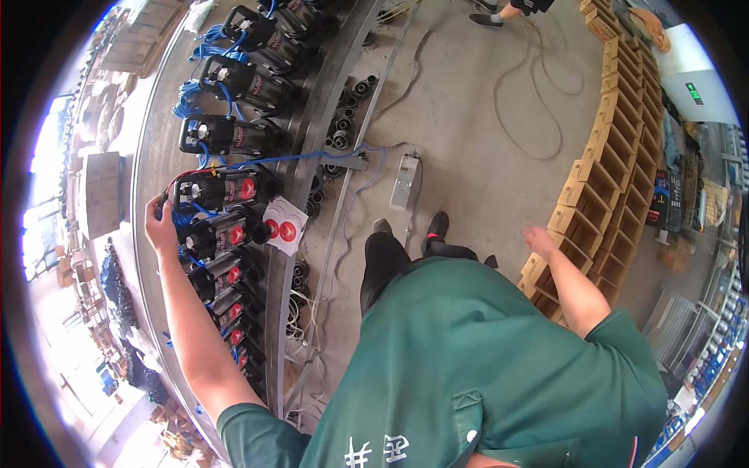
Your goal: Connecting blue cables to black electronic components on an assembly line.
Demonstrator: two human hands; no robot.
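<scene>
On the left, my left hand (161, 225) reaches to the far side of a workbench, its fingers closed round a small dark piece (161, 204) where a red wire (176, 177) ends. Right beside it lies a black-and-silver pump (218, 189) with a black handle and a round red sticker. A blue cable (289, 158) runs from that pump across the bench edge. My right hand (540, 240) hangs out to the right in the air near the cardboard boxes; its fingers are curled, and nothing shows in them.
Several similar pumps (238, 136) line the workbench (160, 129), with blue cable coils. A sticker sheet (285, 226) lies by the pumps. A grey box (403, 182) sits on the floor. Open cardboard boxes (591, 205) form a row on the right. Another person's leg (509, 12) shows at the top.
</scene>
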